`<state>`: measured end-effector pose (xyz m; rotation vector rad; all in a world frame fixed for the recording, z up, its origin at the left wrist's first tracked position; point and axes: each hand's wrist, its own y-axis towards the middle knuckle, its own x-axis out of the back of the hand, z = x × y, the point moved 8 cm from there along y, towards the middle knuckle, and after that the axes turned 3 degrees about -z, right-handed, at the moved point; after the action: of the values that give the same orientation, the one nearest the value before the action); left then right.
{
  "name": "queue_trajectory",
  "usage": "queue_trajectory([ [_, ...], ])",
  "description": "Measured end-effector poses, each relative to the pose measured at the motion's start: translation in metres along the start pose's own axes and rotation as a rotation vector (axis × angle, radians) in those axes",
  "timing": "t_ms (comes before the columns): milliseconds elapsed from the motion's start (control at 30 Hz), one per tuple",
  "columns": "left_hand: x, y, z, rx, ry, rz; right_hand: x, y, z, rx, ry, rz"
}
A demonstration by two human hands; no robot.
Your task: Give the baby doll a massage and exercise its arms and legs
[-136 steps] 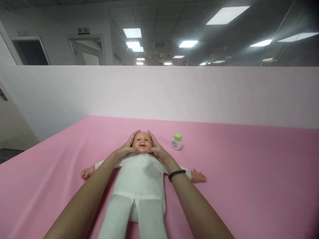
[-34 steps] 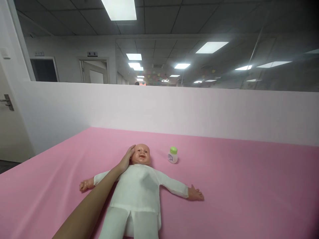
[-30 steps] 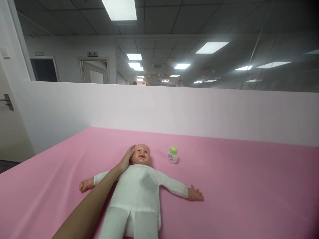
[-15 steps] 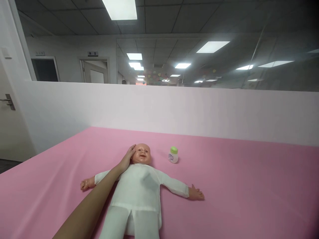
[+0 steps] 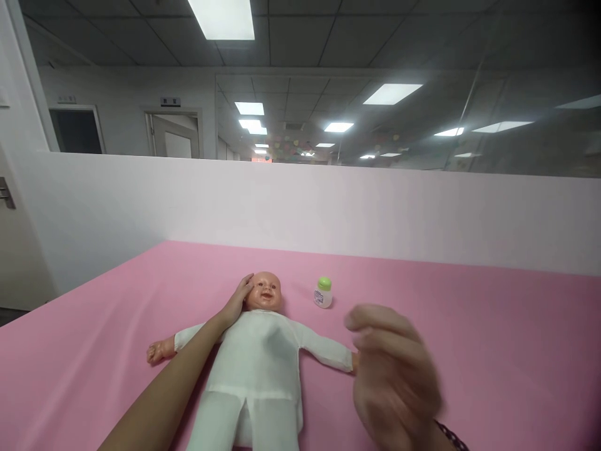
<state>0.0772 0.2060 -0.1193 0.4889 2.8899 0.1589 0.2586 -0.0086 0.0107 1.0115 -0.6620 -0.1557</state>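
Note:
A baby doll (image 5: 265, 351) in a white cloth body lies on its back on the pink sheet, arms spread wide. Against the side of the doll's head (image 5: 267, 293) rests my left hand (image 5: 237, 302), its fingers stretched out flat along it. My right hand (image 5: 397, 373), smeared by motion, is raised at the lower right with fingers bent. It hides most of the doll's hand on that side, and whether anything is in it does not show. A small clear jar (image 5: 323, 293) with a green lid and a printed label stands beyond, beside the doll's head.
The pink sheet (image 5: 507, 351) covers the wide surface. A low white wall (image 5: 328, 207) runs along the back, with glass above it. At the far left is a door with a metal handle (image 5: 6, 193).
My right hand has come into view at the lower right, over the doll's hand. My left hand stays at the doll's head. The view has shifted slightly.

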Motion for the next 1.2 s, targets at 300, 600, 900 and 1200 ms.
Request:
queue_trajectory([
  [300,-0.011,-0.014,-0.016,0.043,-0.012,-0.003,0.021,-0.055,-0.089,-0.665,-0.159,0.629],
  [600,-0.019,-0.03,-0.032,0.067,-0.021,0.001,0.02,-0.087,-0.117,-0.797,-0.234,0.832],
  [900,-0.018,-0.027,-0.03,0.064,-0.016,0.019,0.032,-0.082,-0.122,-0.859,-0.193,0.726],
  [1200,-0.015,-0.023,-0.024,0.058,0.027,0.012,0.043,-0.074,-0.12,-0.906,-0.007,0.634],
])
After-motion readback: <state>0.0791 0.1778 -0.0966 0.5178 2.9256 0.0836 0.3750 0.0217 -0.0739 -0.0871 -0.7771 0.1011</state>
